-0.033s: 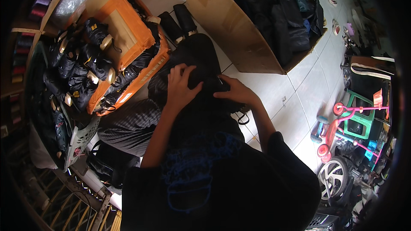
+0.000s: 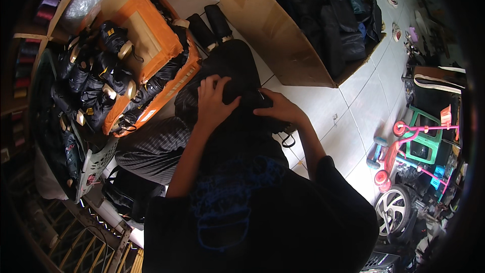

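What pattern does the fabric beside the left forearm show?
Pale stripes on dark fabric, shown in the head view.

Between the left hand [image 2: 214, 102] and right hand [image 2: 279, 108], black material [image 2: 246, 102] merges into shadow; its outline, and what either hand grips, cannot be made out. A thin bright glint [image 2: 261, 93] by the right hand is too small to identify. The upper edge cuts off the cardboard box [image 2: 275, 35] and the dark cloth [image 2: 323, 15] inside it. The lower edge crops the black shirt [image 2: 298, 222], its blue print [image 2: 224, 217] indistinct.
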A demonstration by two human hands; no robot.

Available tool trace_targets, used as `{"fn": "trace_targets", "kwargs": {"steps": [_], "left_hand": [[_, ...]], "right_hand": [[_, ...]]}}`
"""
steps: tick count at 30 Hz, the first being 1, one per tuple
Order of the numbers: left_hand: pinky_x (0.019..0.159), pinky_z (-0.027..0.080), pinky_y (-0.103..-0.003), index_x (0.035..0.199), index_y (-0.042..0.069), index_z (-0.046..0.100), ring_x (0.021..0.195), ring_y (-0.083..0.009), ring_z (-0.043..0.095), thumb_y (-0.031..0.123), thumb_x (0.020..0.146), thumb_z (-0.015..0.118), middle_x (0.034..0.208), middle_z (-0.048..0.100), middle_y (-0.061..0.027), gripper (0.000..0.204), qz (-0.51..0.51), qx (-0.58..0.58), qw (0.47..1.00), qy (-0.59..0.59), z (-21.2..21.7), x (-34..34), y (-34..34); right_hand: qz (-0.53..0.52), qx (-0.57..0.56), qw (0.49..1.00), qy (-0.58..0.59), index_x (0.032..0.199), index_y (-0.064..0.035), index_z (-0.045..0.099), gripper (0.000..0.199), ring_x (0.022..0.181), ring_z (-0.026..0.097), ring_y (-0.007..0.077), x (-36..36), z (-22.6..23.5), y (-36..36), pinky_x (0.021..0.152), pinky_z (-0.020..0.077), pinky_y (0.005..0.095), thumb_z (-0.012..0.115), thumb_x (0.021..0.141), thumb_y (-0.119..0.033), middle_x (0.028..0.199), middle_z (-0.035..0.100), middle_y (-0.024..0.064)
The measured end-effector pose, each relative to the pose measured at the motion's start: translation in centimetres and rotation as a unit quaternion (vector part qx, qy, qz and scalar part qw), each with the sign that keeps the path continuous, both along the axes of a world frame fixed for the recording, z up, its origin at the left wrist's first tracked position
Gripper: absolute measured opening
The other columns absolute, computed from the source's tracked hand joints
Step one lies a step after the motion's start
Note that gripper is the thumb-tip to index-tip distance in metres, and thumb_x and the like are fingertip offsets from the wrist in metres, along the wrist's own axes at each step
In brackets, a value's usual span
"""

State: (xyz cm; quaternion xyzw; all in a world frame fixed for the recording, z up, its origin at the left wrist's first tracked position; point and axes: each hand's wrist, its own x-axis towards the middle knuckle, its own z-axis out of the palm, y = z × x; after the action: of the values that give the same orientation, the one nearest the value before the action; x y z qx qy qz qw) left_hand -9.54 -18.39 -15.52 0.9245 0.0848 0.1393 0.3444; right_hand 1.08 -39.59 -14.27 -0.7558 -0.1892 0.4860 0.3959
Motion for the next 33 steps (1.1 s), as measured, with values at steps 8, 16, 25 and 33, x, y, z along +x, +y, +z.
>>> {"fn": "trace_targets", "kwargs": {"steps": [8, 16, 25, 33], "left_hand": [[0.086, 0.038, -0.042, 0.109, 0.012, 0.064, 0.101, -0.0253, 0.049, 0.018, 0.068, 0.08, 0.105, 0.053, -0.0061, 0.044, -0.047, 0.096, 0.994, 0.006, -2.2, 2.3, -1.1], [0.079, 0.04, -0.036, 0.088, 0.009, 0.069, 0.083, -0.0191, 0.055, 0.006, 0.076, 0.073, 0.085, 0.061, -0.0007, 0.013, -0.033, 0.059, 0.993, -0.1, -3.8, 2.5, -0.9], [0.076, 0.042, -0.034, 0.089, 0.004, 0.07, 0.085, -0.0203, 0.059, 0.001, 0.079, 0.071, 0.088, 0.065, -0.0043, 0.011, -0.045, -0.004, 0.994, -0.095, -1.8, 0.8, -1.1], [0.076, 0.042, -0.034, 0.088, 0.005, 0.07, 0.086, -0.021, 0.058, 0.001, 0.078, 0.071, 0.087, 0.064, -0.0044, 0.011, -0.049, -0.042, 0.994, -0.083, -1.1, 0.5, -1.8]], "right_hand": [[-0.091, 0.038, 0.992, 0.074, 0.138, -0.0019, 0.046, 0.068, 0.111, 0.059, 0.0206, 0.1, -0.1, -2.0, 0.096, 0.0452, 0.0317, 0.073, 0.084, -0.033, 0.122, 0.061, 0.0137], [-0.118, 0.086, 0.972, 0.182, 0.139, -0.0032, 0.045, 0.063, 0.123, 0.049, 0.0194, 0.2, -3.0, -1.9, 0.104, 0.0362, 0.029, 0.06, 0.09, -0.04, 0.131, 0.054, 0.012], [-0.049, 0.08, 0.985, 0.142, 0.145, -0.0093, 0.041, 0.066, 0.133, 0.042, 0.0225, 2.5, -2.4, 0.0, 0.11, 0.0314, 0.032, 0.06, 0.088, -0.037, 0.143, 0.046, 0.0128], [-0.05, 0.132, 0.987, 0.078, 0.147, -0.0129, 0.038, 0.058, 0.131, 0.044, 0.0216, 1.6, -2.0, 1.3, 0.108, 0.0357, 0.0326, 0.059, 0.095, -0.026, 0.141, 0.047, 0.0125]]}}
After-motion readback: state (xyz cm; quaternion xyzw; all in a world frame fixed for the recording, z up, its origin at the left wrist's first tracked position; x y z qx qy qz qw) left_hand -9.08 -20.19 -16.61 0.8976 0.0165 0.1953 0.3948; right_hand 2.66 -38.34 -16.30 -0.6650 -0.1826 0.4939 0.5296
